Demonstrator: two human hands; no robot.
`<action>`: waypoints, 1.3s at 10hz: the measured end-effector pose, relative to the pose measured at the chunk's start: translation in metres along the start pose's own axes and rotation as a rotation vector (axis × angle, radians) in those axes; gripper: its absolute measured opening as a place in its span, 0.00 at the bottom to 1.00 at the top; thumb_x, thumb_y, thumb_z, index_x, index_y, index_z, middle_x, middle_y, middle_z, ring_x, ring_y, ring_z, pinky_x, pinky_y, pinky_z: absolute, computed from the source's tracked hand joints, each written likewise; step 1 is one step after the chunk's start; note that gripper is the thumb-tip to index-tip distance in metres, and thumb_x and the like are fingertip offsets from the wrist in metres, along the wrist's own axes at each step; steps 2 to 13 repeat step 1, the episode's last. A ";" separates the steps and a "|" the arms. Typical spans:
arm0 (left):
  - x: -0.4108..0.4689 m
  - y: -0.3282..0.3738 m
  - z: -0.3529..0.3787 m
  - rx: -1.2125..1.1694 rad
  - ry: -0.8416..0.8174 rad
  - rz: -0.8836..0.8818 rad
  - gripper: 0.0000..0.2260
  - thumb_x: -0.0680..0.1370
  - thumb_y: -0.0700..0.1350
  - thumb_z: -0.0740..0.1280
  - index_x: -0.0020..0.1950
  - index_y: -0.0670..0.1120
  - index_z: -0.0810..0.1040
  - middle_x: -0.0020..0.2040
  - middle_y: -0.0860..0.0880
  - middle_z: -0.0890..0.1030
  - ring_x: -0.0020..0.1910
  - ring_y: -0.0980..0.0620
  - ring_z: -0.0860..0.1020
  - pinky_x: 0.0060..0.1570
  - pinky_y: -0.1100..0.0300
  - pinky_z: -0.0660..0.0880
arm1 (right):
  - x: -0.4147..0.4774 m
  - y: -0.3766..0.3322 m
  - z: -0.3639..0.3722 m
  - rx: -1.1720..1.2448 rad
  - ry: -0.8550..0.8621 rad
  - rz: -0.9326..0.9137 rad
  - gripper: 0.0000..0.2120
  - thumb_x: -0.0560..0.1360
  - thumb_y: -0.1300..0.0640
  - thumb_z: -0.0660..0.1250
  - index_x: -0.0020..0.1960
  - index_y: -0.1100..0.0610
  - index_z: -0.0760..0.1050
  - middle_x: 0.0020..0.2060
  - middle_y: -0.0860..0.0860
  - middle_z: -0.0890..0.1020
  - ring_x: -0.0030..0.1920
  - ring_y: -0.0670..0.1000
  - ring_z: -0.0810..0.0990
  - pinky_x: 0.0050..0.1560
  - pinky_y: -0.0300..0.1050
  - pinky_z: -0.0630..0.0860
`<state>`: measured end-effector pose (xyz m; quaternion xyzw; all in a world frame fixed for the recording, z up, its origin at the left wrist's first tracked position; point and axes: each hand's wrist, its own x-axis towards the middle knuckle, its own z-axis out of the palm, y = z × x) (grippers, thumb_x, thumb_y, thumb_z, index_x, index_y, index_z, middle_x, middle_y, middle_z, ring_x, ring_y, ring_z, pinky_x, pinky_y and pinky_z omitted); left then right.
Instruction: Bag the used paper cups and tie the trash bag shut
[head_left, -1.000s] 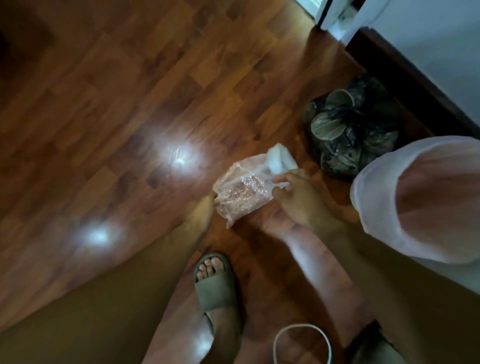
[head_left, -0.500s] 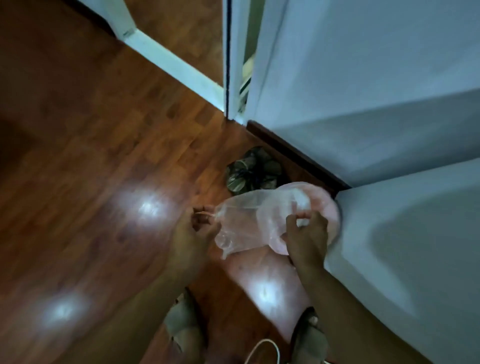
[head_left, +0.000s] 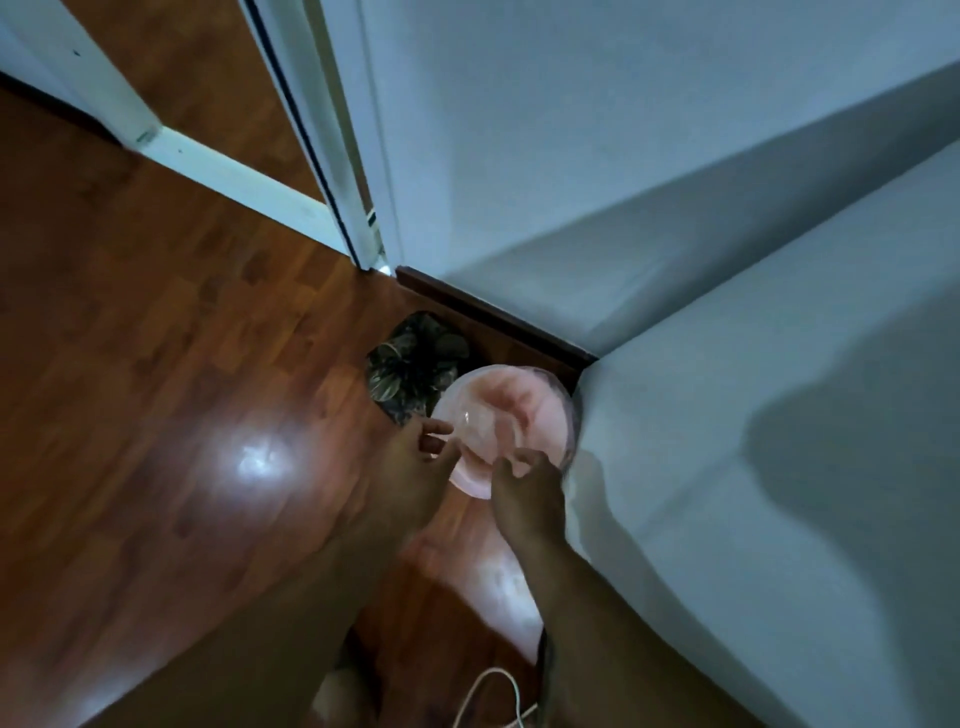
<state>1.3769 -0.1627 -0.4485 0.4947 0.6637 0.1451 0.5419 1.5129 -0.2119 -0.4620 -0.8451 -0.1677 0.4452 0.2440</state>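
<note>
Both hands have swung over to the pink bin (head_left: 553, 402) in the corner. The clear bag (head_left: 480, 434) that hung between them now sits over its mouth, right at the fingertips. Left hand (head_left: 415, 460) is at the near-left rim and right hand (head_left: 527, 491) curls at the near rim. It's too blurry to tell if either pinches the film. A dark bag (head_left: 415, 356) sits just beside.
</note>
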 end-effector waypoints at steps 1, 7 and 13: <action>-0.014 0.017 -0.010 -0.015 -0.041 0.006 0.06 0.85 0.48 0.69 0.61 0.53 0.81 0.48 0.54 0.86 0.48 0.54 0.85 0.52 0.53 0.83 | -0.026 -0.008 -0.009 -0.003 -0.017 -0.027 0.23 0.85 0.50 0.68 0.78 0.55 0.74 0.72 0.55 0.82 0.69 0.56 0.82 0.59 0.42 0.79; -0.014 0.017 -0.010 -0.015 -0.041 0.006 0.06 0.85 0.48 0.69 0.61 0.53 0.81 0.48 0.54 0.86 0.48 0.54 0.85 0.52 0.53 0.83 | -0.026 -0.008 -0.009 -0.003 -0.017 -0.027 0.23 0.85 0.50 0.68 0.78 0.55 0.74 0.72 0.55 0.82 0.69 0.56 0.82 0.59 0.42 0.79; -0.014 0.017 -0.010 -0.015 -0.041 0.006 0.06 0.85 0.48 0.69 0.61 0.53 0.81 0.48 0.54 0.86 0.48 0.54 0.85 0.52 0.53 0.83 | -0.026 -0.008 -0.009 -0.003 -0.017 -0.027 0.23 0.85 0.50 0.68 0.78 0.55 0.74 0.72 0.55 0.82 0.69 0.56 0.82 0.59 0.42 0.79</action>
